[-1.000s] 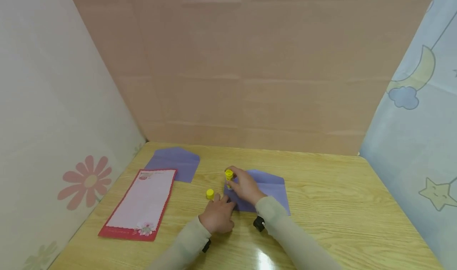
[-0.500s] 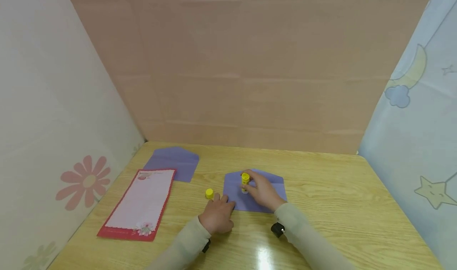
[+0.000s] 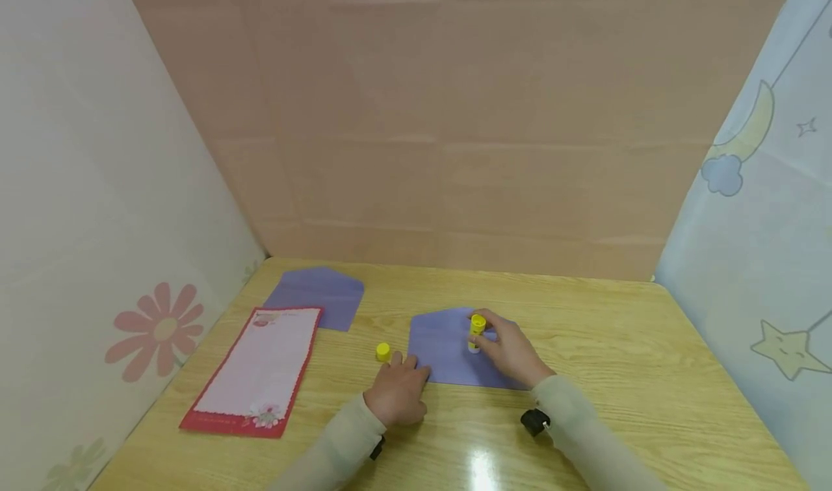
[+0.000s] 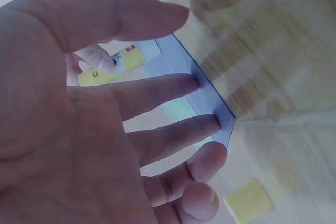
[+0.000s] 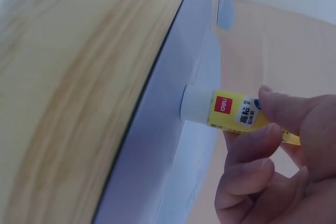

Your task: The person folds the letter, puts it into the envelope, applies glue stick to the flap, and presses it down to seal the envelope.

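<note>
A purple envelope (image 3: 442,346) lies on the table with its pointed flap spread away from me. My right hand (image 3: 513,350) pinches a yellow glue stick (image 5: 236,111) between thumb and fingers, its white end down against the envelope's surface. In the head view the glue stick stands nearly upright over the envelope's right half. My left hand (image 3: 398,390) rests its spread fingertips on the envelope's lower left corner, as the left wrist view also shows. Just beyond those fingers sits the round yellow cap (image 3: 383,352), off the envelope.
To the left lies a red-bordered sheet of letter paper (image 3: 260,375), overlapping a second purple envelope (image 3: 321,296) behind it. A brown paper backdrop (image 3: 455,151) rises at the table's far edge, with patterned cloth walls on both sides.
My right hand has slid the glue stick rightward across the envelope, from its left edge to its right half. The left hand stays at the corner.
</note>
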Tool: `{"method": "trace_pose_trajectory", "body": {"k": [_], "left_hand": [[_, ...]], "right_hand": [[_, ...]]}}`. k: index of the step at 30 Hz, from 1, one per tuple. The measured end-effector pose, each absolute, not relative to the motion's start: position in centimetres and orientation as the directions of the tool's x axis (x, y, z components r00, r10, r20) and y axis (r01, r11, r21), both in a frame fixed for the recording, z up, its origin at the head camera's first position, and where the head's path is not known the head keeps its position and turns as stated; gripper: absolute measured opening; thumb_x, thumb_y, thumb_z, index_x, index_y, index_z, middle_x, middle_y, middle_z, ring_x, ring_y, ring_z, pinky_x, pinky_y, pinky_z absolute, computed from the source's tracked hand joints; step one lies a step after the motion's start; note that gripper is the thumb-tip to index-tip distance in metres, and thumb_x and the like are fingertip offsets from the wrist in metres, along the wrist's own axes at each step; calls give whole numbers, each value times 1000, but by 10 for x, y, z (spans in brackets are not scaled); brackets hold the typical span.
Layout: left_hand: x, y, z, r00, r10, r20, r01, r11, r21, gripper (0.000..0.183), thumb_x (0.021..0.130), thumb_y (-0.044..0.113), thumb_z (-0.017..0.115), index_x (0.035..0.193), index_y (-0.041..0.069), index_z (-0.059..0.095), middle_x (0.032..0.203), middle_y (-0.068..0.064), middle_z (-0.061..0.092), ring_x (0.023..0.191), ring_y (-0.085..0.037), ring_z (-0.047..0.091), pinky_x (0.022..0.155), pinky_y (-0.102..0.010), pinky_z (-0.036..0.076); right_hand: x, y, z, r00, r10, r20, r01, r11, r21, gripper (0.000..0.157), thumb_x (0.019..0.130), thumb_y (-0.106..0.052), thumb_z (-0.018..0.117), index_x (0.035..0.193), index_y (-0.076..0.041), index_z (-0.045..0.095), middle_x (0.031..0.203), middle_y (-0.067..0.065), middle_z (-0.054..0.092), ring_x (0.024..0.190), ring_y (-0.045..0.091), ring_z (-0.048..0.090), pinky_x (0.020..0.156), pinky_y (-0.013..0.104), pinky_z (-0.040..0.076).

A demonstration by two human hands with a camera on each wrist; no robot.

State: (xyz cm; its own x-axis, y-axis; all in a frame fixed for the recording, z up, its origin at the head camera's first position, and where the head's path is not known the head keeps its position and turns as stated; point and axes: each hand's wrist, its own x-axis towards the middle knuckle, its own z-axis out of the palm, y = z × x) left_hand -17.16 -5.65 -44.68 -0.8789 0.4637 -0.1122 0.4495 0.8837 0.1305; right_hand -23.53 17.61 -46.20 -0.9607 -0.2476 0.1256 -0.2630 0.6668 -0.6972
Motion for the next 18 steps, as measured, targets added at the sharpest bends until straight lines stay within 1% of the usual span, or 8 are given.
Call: {"method": "trace_pose_trajectory", "body": {"k": [3, 7, 9, 13, 18], "left_hand": [[-170, -57, -445, -877, 470, -100, 456, 880, 135, 45, 78, 15, 71, 123, 12, 67, 96, -3, 54, 85, -21, 39, 67, -33, 37], [-170, -57, -445, -877, 470, -99, 455, 880, 137, 46, 78, 15, 71, 123, 12, 67, 97, -3, 54, 86, -21, 39, 67, -32, 36], [-169, -56, -445, -878, 468, -100, 454, 881, 138, 46, 78, 15, 71, 123, 12, 67, 96, -3, 54, 86, -21, 39, 67, -32, 36], [-169, -56, -445, -878, 468, -103, 453, 880, 143, 47, 77, 15, 71, 124, 12, 67, 98, -3, 55, 86, -21, 39, 66, -32, 35], [-169, -57, -444, -876, 469, -107, 452, 879, 155, 49, 77, 14, 70, 126, 11, 66, 102, -5, 57, 87, -22, 40, 67, -32, 37]], "right_hand": [[-232, 183, -461, -963, -242, 121, -256, 665, -702, 40, 96, -19, 69, 134, -14, 58, 112, 8, 68, 92, 21, 64, 65, 32, 47], [-228, 192, -461, -964, -239, 119, -252, 665, -703, 41, 97, -19, 67, 136, -13, 57, 112, 9, 67, 78, 18, 59, 61, 31, 46], [-226, 197, -461, -965, -234, 118, -247, 662, -707, 42, 97, -18, 67, 137, -13, 56, 113, 10, 66, 74, 19, 57, 60, 30, 45], [-225, 207, -459, -968, -223, 111, -235, 668, -706, 42, 97, -18, 67, 137, -13, 56, 117, 11, 65, 73, 19, 54, 59, 30, 45], [-225, 217, -459, -975, -202, 95, -209, 683, -700, 41, 98, -18, 66, 137, -15, 55, 111, 10, 63, 66, 19, 50, 56, 30, 43]]}}
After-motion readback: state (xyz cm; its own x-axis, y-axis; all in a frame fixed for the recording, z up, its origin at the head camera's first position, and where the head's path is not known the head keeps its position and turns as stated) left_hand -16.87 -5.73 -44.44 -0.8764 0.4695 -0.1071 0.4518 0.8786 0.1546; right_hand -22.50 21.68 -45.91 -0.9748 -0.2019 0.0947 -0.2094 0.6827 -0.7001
